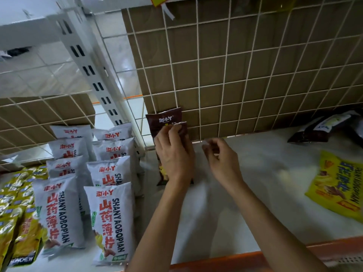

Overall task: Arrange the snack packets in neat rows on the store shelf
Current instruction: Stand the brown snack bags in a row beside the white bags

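Head view, left hand (172, 154) gripping two dark brown foil packets (167, 119), right hand (222, 160) loosely curled, empty, eight white packets (110, 222) lower left, one yellow packet (337, 183) right, white shelf (255, 173) open between.

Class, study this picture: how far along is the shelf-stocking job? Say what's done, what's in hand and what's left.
Done: the white packets stand in two neat rows on the left. In hand: the left hand holds brown packets upright at the back of the shelf; the right hand hovers beside, blurred. Left: a yellow packet and dark packets lie loose on the right.
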